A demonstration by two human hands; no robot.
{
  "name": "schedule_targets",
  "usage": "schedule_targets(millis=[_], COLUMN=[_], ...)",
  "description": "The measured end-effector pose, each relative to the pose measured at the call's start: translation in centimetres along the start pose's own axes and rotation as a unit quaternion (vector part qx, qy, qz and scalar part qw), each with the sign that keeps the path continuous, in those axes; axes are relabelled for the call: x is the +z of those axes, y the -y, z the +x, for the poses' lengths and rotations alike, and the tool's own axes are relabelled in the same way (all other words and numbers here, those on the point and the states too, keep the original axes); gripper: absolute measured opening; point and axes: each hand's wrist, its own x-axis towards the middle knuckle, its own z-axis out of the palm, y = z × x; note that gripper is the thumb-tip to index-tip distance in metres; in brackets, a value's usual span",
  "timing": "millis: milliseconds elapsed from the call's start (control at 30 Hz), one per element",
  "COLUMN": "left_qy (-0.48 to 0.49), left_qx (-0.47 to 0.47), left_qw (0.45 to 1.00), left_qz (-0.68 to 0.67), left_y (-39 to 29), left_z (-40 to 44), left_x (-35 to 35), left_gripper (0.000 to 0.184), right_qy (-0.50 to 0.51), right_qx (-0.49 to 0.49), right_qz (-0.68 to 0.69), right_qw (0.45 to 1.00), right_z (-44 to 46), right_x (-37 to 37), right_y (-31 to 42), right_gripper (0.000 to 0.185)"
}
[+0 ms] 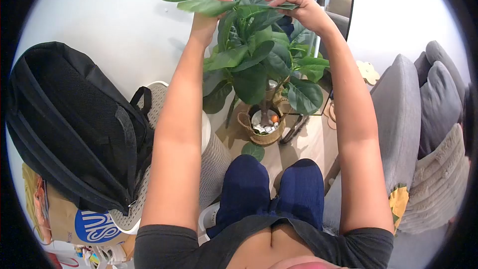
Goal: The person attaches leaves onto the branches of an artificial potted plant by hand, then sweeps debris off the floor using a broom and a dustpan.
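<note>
Head view: leafy plant [259,55] stands upright at the centre, its stem rising from a woven basket [264,139] on the floor, beyond the knees. Contents noted in the basket: white pieces [265,129] around the stem and one round orange item [274,118] at the right. Left hand [213,6] is raised at the plant's upper left, behind a broad pale-green leaf [201,6]; its fingers are largely covered, and whether they grip cannot be told. Right hand [298,6] is at the upper right, fingers bent and laid over a dark leaf [281,7]; whether the thumb closes beneath cannot be told. At left, a black backpack [74,119] rests on a white perforated hamper [215,162], whose interior is not visible. Near left, a brown bag [62,214] with blue print sits beside the hamper, yellow fabric [31,189] at its left side. Grey sofa [398,114] stands at right.
</note>
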Motion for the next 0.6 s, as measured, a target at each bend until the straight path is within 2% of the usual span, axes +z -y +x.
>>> schedule_targets(millis=[33,67,100,167,200,233,267,333,367,400,433,467,500,567,600], left_qy=[-0.069,-0.093,-0.094,-0.145,-0.158,-0.158,-0.189,-0.256,-0.256,-0.310,-0.365,-0.388,-0.408,-0.421,-0.422], left_qx=[-0.063,-0.100,-0.102,-0.090,-0.097,-0.101,-0.132,-0.167,-0.182,-0.141,-0.101,-0.038,0.027,0.083,0.073], left_qw=[0.995,0.990,0.990,0.985,0.981,0.981,0.970,0.939,0.937,0.933,0.922,0.916,0.908,0.895,0.895], left_qz=[0.030,0.028,0.027,0.021,0.050,0.049,0.082,0.156,0.155,0.119,0.083,0.089,0.097,0.119,0.124], left_y=[-0.5,-0.8,-0.9,-1.1,-1.0,-1.3,-1.8,-2.3,-2.2,-3.5,-4.6,-5.2,-5.8,-7.5,-7.6], left_z=[0.3,0.4,0.2,-0.3,-0.5,-0.8,-1.1,-2.1,-2.9,-4.1,-5.3,-6.5,-7.5,-9.6,-11.0], left_x=[0.2,0.4,0.6,0.9,0.8,0.8,0.7,0.6,0.8,1.8,2.9,4.1,5.4,8.2,8.9], left_gripper=[0.016,0.023,0.023,0.029,0.035,0.035,0.036,0.041,0.041,0.039,0.037,0.032,0.027,0.026,0.026], right_qy=[-0.002,-0.001,-0.050,-0.097,-0.020,0.058,0.059,-0.031,-0.074,-0.133,-0.166,-0.203,-0.241,-0.191,-0.195], right_qx=[0.000,0.001,-0.031,-0.060,0.047,0.153,0.156,0.129,0.122,0.165,0.238,0.228,0.215,0.351,0.405], right_qz=[0.026,0.026,-0.027,-0.078,0.017,0.112,0.113,0.116,0.118,0.172,0.203,0.188,0.173,0.183,0.207], right_qw=[1.000,1.000,0.998,0.990,0.999,0.980,0.979,0.984,0.983,0.962,0.935,0.933,0.930,0.898,0.869], right_z=[0.1,0.2,0.5,0.2,0.0,-0.1,-0.4,-1.7,-2.7,-3.8,-5.2,-7.3,-9.3,-13.5,-15.8], right_x=[0.0,0.1,0.3,0.0,-0.8,-1.4,-1.6,-1.9,-1.8,-1.3,-1.2,-0.4,0.5,2.5,3.9], right_y=[0.3,0.2,0.1,-0.1,1.7,2.9,3.4,3.8,3.9,5.1,2.5,0.5,-0.8,-0.8,-1.8], right_gripper=[0.014,0.014,0.010,0.014,0.033,0.060,0.060,0.057,0.056,0.057,0.055,0.027,0.017,0.032,0.040])
